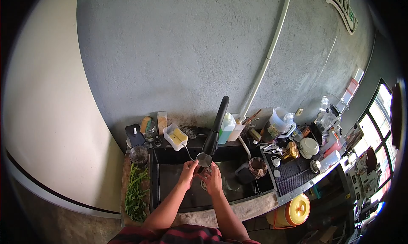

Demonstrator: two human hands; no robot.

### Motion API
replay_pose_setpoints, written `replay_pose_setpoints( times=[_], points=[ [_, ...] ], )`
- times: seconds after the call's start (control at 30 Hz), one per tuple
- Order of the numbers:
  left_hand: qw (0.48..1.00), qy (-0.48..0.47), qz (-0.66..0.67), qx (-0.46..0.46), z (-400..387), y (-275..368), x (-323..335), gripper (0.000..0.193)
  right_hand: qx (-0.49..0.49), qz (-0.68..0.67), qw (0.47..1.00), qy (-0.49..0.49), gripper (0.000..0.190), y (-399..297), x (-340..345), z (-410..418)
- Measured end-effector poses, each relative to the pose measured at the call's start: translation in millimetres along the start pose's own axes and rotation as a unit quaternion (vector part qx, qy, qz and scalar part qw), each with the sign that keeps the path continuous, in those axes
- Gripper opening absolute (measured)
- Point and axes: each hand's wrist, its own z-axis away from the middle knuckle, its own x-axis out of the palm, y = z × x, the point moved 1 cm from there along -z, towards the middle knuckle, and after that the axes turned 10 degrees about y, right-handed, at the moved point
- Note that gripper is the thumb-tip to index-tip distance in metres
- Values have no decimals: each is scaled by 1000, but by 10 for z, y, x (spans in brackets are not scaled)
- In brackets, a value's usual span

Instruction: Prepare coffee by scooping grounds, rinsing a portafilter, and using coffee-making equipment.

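Over the black sink, just below the head of the black faucet, I hold a small round vessel with a greyish mouth. My left hand grips its left side. My right hand supports it from the right and below, fingers partly spread around it. A thin curved metal rod runs from the sponge container down toward my left fingers; whether it joins the vessel I cannot tell. Behind my right hand, part of the round drain shows on the sink floor.
Leafy green stems lie on the left ledge. A white container with yellow sponges stands behind the sink, beside soap bottles. A dark jug and a lined basket occupy the sink's right. Cutlery and a white bowl stand farther right.
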Motion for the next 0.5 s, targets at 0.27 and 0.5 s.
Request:
replay_pose_setpoints(
  times=[0.27,0.5],
  points=[
    [999,-34,-26,-16,52,25,-103,76,9,8,1000,19,42,94,-98,-69],
    [999,-47,-13,-24,45,44,-85,77,11,-1,1000,13,44,61,-101,-77]
  ],
)
